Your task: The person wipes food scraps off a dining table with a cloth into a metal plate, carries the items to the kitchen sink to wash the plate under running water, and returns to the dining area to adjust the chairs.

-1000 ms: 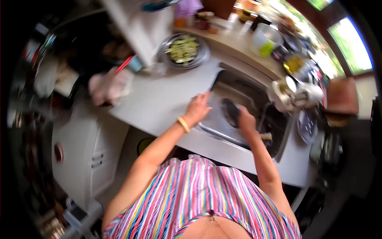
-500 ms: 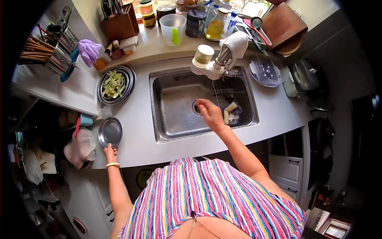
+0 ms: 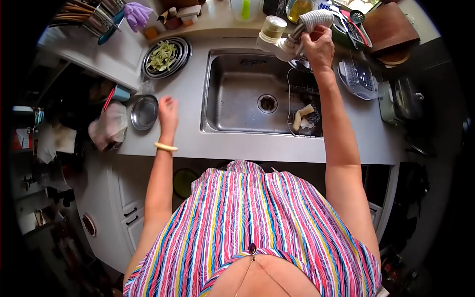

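Note:
My right hand [image 3: 319, 49] is raised at the faucet [image 3: 286, 48], its fingers closed on the pale waffle-weave cloth [image 3: 316, 19] draped over it. Beside a small metal dish [image 3: 145, 113] on the counter is my left hand [image 3: 168, 111], off its rim; its fingers are loosely apart and a little blurred, holding nothing. Below my right forearm, pale peeled pieces [image 3: 303, 117] lie on a wire rack [image 3: 292, 89] in the right part of the steel sink [image 3: 237, 94].
A stack of metal plates [image 3: 185, 55] bearing pale green cut vegetable [image 3: 162, 56] stands left of the sink. A clear plastic lid [image 3: 357, 76] lies to the right, near a grey-green appliance [image 3: 393, 101]. Purple gloves [image 3: 137, 16] hang at the upper left.
My right hand has risen from over the sink to the cloth on the faucet. My left hand has let go of the metal dish and moved to its right side. The view has shifted.

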Demonstrator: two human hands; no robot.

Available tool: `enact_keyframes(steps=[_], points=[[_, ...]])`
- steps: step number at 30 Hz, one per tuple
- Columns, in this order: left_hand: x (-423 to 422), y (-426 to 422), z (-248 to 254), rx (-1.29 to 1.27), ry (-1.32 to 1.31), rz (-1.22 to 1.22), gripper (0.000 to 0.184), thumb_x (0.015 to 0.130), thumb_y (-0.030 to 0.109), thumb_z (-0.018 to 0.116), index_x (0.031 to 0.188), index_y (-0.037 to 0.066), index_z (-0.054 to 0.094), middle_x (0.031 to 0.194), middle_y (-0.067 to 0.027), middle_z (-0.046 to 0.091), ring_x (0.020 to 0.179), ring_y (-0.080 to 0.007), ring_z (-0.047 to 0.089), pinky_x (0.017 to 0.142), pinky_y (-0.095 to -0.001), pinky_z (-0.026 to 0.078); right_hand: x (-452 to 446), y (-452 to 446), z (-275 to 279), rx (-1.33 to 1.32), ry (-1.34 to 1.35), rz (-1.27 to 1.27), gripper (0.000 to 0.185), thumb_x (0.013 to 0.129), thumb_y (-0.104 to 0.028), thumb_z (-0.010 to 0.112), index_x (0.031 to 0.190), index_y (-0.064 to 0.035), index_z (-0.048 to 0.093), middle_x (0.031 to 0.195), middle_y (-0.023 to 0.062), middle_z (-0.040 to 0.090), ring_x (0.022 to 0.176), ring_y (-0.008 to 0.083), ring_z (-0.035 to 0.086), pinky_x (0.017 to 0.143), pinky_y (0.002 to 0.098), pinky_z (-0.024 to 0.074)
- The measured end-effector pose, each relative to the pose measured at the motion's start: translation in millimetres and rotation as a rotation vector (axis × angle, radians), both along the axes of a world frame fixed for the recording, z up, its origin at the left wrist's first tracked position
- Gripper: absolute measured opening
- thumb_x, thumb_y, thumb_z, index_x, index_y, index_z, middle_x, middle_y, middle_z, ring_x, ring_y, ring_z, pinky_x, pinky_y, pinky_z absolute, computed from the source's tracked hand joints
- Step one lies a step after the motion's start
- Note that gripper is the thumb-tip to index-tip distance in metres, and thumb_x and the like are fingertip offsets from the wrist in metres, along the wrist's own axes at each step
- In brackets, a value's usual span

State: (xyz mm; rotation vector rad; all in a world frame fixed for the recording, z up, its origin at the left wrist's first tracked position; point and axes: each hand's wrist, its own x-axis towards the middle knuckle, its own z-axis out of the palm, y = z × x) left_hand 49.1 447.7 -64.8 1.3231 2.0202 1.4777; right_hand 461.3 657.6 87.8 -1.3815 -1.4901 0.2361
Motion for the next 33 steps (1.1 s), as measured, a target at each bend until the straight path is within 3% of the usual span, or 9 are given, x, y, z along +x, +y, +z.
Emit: enact_keyframes(steps=[9,11,13,16,19,21,27,29,33], points=[[203.8,114.2,215.0,0.642,0.464,-0.459,0.026,0.088,0.018,0.061,0.11,0.005,0.056,0.094,-0.0047,0.061,0.08,-0.0137,0.059,0.067,-0.0243,0.047,2.9,-40.6,119.5,-0.114,-0.337,0.466,0.029,0.087,-0.026,0.054,0.101,-0.003,0.063,0.084,0.0132,0.066,0.079,0.0221,0.062,0.076,0.032,0.0477],[223.9,105.3,257.5,0.609,0.487,-0.603,0.05,0.083,0.035,0.065,0.123,0.007,0.05,0.118,-0.0227,0.054,0.112,-0.0287,0.053,0.095,-0.0368,0.039,-15.0,-85.3,169.2,-0.212,-0.435,0.671,0.028,0.087,-0.026,0.053,0.098,-0.0026,0.064,0.084,0.0113,0.066,0.078,0.0186,0.061,0.074,0.0328,0.048],[224.8,108.0,268.0,0.53,0.374,-0.725,0.037,0.084,0.033,0.064,0.103,0.001,0.057,0.081,-0.0131,0.063,0.074,-0.0269,0.062,0.067,-0.0353,0.048,-14.6,-81.3,170.1,-0.054,-0.463,0.82,0.027,0.087,-0.025,0.053,0.098,-0.0029,0.064,0.084,0.0107,0.066,0.077,0.0171,0.06,0.073,0.0321,0.0479],[199.9,88.9,276.3,-0.246,0.316,-0.798,0.028,0.087,0.026,0.061,0.1,0.001,0.059,0.077,-0.0076,0.063,0.073,-0.012,0.06,0.062,-0.0294,0.047,-8.3,-61.5,150.6,-0.068,-0.404,0.875,0.023,0.086,-0.018,0.055,0.098,0.0006,0.063,0.081,0.009,0.065,0.074,0.0151,0.058,0.069,0.03,0.047],[168.6,81.0,233.6,-0.082,0.169,-0.895,0.022,0.087,0.022,0.059,0.093,0.001,0.063,0.078,-0.008,0.065,0.074,-0.014,0.061,0.065,-0.0288,0.048,-11.5,-63.3,124.8,-0.384,-0.202,1.066,0.021,0.09,-0.018,0.053,0.095,-0.0003,0.063,0.076,0.0074,0.062,0.07,0.0148,0.054,0.064,0.0308,0.0456],[159.2,62.3,217.9,0.063,0.611,-0.397,0.017,0.084,0.017,0.06,0.095,0.005,0.063,0.083,-0.0125,0.066,0.076,-0.0235,0.063,0.068,-0.0318,0.049,-27.2,-60.8,67.6,-0.615,0.222,1.097,0.042,0.089,-0.04,0.052,0.113,-0.0066,0.062,0.096,0.0083,0.067,0.079,0.019,0.065,0.067,0.032,0.052],[216.6,-38.6,129.7,0.338,-0.875,-0.1,0.044,0.089,0.047,0.053,0.109,0.008,0.055,0.1,-0.005,0.062,0.085,-0.0131,0.06,0.075,-0.0247,0.049,-107.7,-188.5,-10.2,-1.163,1.731,1.401,0.054,0.088,-0.046,0.053,0.12,-0.0026,0.056,0.115,0.012,0.06,0.099,0.0201,0.061,0.084,0.0314,0.0485],[217.7,-88.5,145.5,0.165,-1.514,-0.217,0.048,0.09,0.054,0.048,0.104,0.01,0.062,0.103,-0.0019,0.063,0.089,-0.0107,0.059,0.081,-0.0274,0.048,-127.8,-225.1,-41.3,-1.356,1.806,1.444,0.055,0.087,-0.047,0.053,0.119,-0.0023,0.056,0.115,0.0127,0.06,0.1,0.0214,0.059,0.085,0.0326,0.0475],[201.3,-134.4,128.5,0.293,-1.764,-0.246,0.036,0.092,0.042,0.049,0.094,0.008,0.062,0.092,-0.0054,0.066,0.083,-0.0139,0.063,0.077,-0.0292,0.051,-142.9,-278.6,-69.8,-1.514,1.466,1.263,0.057,0.086,-0.048,0.054,0.119,-0.0017,0.055,0.115,0.014,0.059,0.101,0.0238,0.057,0.086,0.0348,0.0456]])
